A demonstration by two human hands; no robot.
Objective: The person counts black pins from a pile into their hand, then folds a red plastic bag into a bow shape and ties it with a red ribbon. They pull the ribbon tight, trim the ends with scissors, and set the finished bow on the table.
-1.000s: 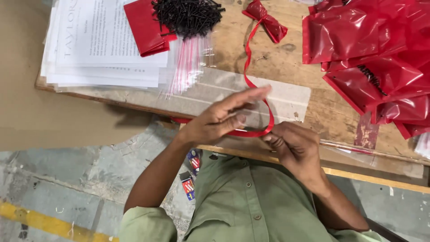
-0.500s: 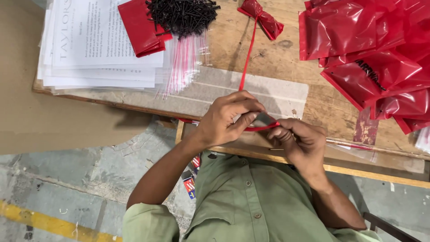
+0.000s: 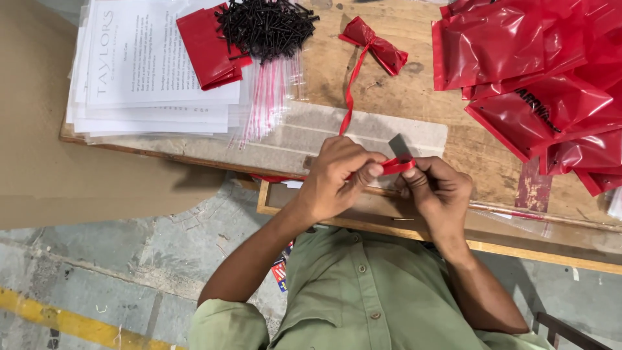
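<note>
Workbench of worn wood carries everything we use: a heap of glossy red bags at the right, a stack of printed sheets at the left, a pile of black screws between. One finished red bow already lies on the wood. Our left hand and right hand both pinch a red ribbon folded between them at the bench edge; we judge this bow barely begun, not yet tied.

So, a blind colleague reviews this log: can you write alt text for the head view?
Two hands, left hand and right hand, pinch a red ribbon at the edge of a wooden table. Beyond lie a finished red bow, black screws, papers and red bags.
</note>
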